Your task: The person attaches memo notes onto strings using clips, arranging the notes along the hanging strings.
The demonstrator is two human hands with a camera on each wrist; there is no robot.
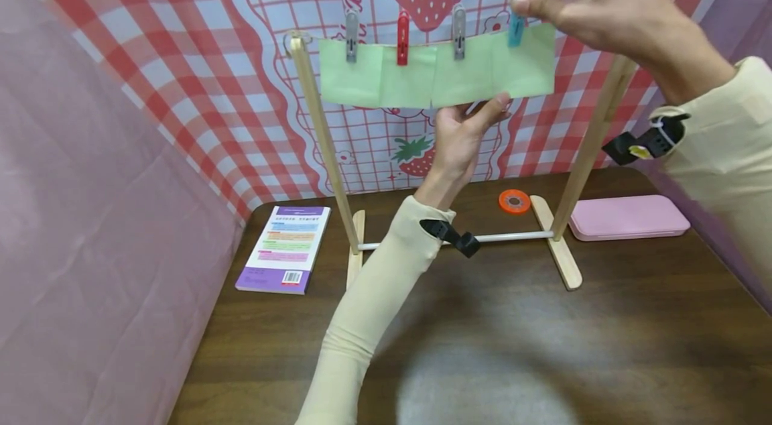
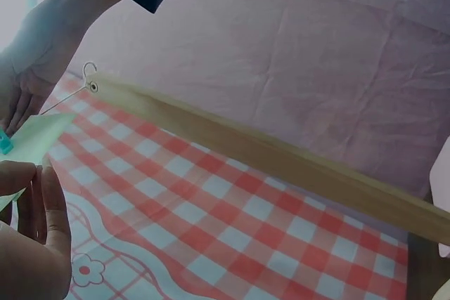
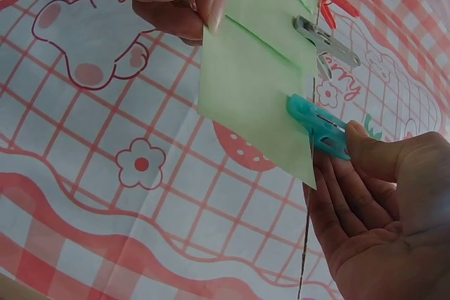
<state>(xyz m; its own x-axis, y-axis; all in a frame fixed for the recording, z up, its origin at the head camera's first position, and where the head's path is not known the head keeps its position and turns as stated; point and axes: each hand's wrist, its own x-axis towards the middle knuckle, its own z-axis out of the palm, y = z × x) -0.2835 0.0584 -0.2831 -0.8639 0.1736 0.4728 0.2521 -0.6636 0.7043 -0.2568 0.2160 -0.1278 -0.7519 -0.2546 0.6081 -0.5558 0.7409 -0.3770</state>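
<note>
Several pale green paper sheets (image 1: 407,80) hang side by side from a string tied between two wooden posts. Two grey clothespins (image 1: 352,36) and a red clothespin (image 1: 403,37) clip them to the string. A blue clothespin (image 3: 320,128) sits over the top edge of the rightmost sheet, and my right hand (image 1: 609,3) pinches its upper end between thumb and fingers. Below, my left hand (image 1: 458,140) pinches the lower edge of that same sheet, thumb in front. In the left wrist view, the left hand (image 2: 31,223) is partly cut off by the frame.
A wooden frame post (image 1: 322,137) stands at the left, another post (image 1: 594,143) at the right, joined low by a white rod (image 1: 512,236). A book (image 1: 283,247), an orange disc (image 1: 515,201) and a pink case (image 1: 630,217) lie on the brown table (image 1: 482,344).
</note>
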